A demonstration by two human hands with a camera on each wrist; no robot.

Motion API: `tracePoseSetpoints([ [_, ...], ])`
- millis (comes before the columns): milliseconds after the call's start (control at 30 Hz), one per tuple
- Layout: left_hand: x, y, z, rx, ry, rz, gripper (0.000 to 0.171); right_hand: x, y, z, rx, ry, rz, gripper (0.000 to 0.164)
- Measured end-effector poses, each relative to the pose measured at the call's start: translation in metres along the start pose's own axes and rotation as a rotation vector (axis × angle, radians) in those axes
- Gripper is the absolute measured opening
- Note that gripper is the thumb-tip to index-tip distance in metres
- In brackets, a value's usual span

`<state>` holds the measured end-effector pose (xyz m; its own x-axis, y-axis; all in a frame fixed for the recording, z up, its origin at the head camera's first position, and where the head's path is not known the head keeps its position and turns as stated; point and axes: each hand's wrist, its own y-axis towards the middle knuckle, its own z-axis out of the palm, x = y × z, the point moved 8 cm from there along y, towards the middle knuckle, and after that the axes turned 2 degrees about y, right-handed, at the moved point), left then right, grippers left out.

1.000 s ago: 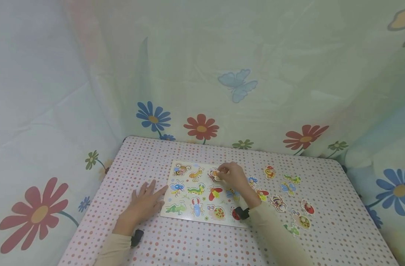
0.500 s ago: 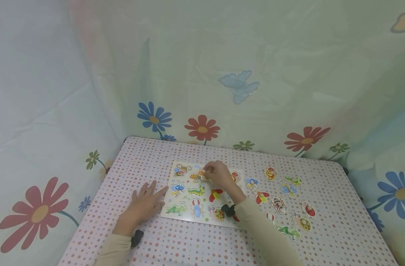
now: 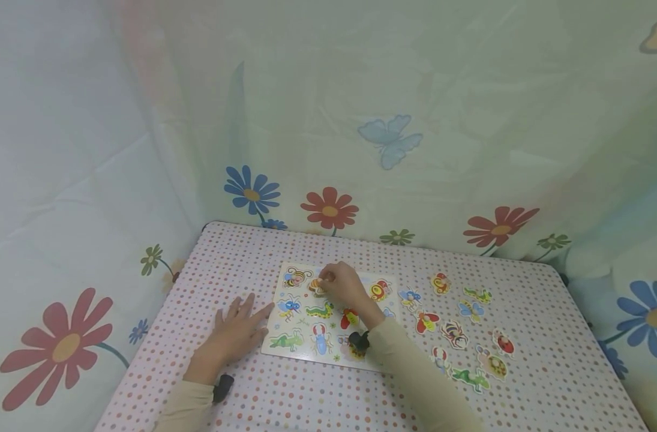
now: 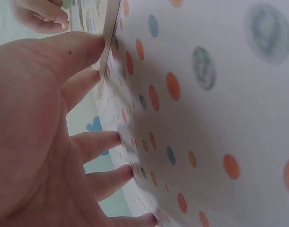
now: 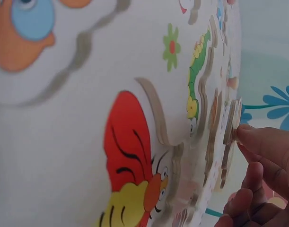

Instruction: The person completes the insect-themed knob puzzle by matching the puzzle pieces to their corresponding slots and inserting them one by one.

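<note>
A wooden insect puzzle board [image 3: 304,348] lies on the dotted table. My right hand [image 3: 345,288] pinches an orange striped bee puzzle piece [image 3: 316,287] by its knob, over the board's upper row beside the bee picture in the corner. In the right wrist view, thumb and finger grip the puzzle piece [image 5: 231,125] close to the board's surface. My left hand [image 3: 232,336] rests on the table with fingers spread. Seen from the left wrist, its thumb and index finger touch the board's side edge [image 4: 109,38], while the other fingertips press on the tabletop.
Several loose insect pieces lie right of the board, among them a blue bug [image 3: 409,298], a red and yellow bug [image 3: 427,322], a spider [image 3: 454,334], a ladybug [image 3: 503,343] and a snail [image 3: 492,365]. A flowered curtain [image 3: 393,210] hangs behind the table.
My right hand has moved left across the board's upper row, carrying the bee puzzle piece from near the spider picture to the bee spot. The left hand has stayed in place.
</note>
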<state>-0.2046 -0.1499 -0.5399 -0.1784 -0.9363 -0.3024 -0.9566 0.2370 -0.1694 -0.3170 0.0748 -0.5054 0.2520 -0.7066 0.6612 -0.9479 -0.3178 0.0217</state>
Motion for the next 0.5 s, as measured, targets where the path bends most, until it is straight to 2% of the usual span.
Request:
tracePoseSetpoints([
  [500,-0.001,-0.002,-0.001,-0.013,-0.006,-0.002,0.055,-0.004,0.002,0.012,0.024,-0.032,0.010,0.010],
])
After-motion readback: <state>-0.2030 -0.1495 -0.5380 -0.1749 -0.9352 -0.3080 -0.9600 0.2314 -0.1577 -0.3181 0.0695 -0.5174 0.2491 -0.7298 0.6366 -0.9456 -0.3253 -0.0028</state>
